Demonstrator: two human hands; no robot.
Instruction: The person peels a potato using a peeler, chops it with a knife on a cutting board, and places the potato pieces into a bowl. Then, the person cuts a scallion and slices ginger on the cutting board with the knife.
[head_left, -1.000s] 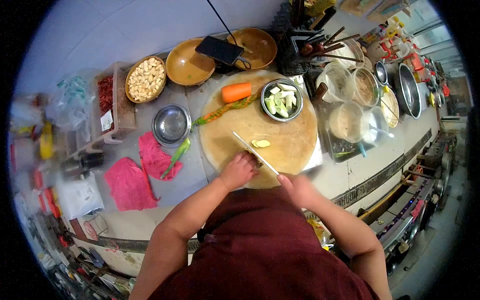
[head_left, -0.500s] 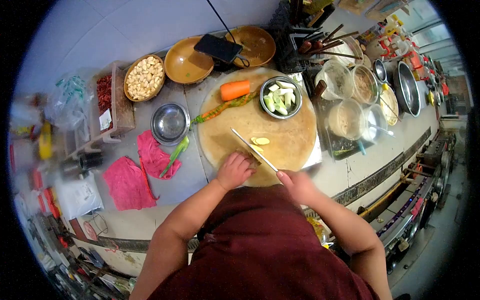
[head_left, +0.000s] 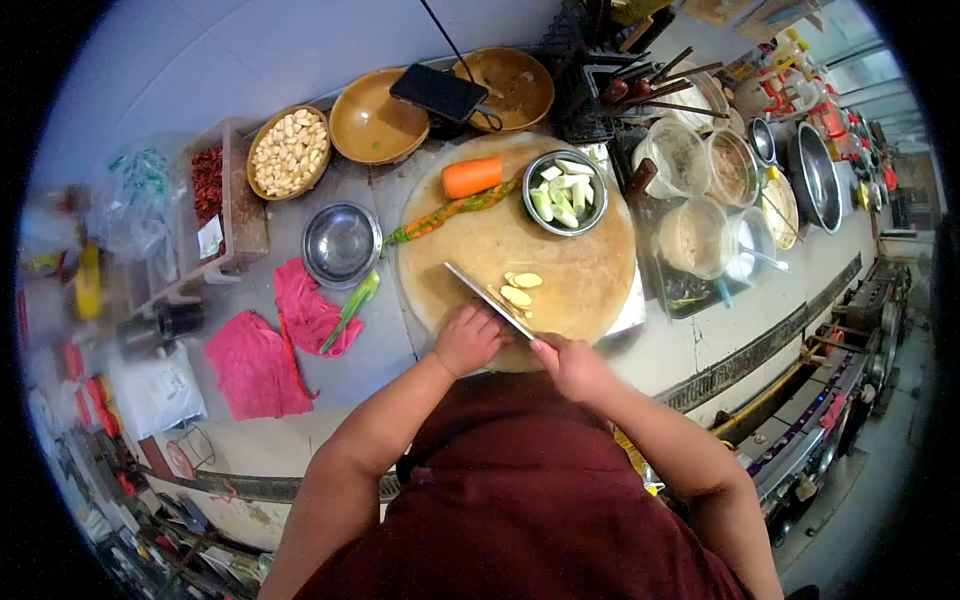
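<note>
My right hand is closed around the handle of a knife, its blade slanting up and left over the near part of a round wooden chopping board. Against the blade's left side, my left hand presses down with curled fingers on a piece of ginger, mostly hidden now. Pale yellow ginger slices lie on the board just right of the blade. Farther back on the board are a carrot piece, a wrinkled green-and-orange pepper and a metal bowl of cut pale green vegetable chunks.
Left of the board lie a shallow metal bowl, a green stalk and pink cloths. A bowl of garlic cloves and a phone are behind. Plastic tubs stand on the right.
The knife and my right hand have shifted left and slightly up the board. More ginger slices lie beside the blade. My left hand stays almost in place.
</note>
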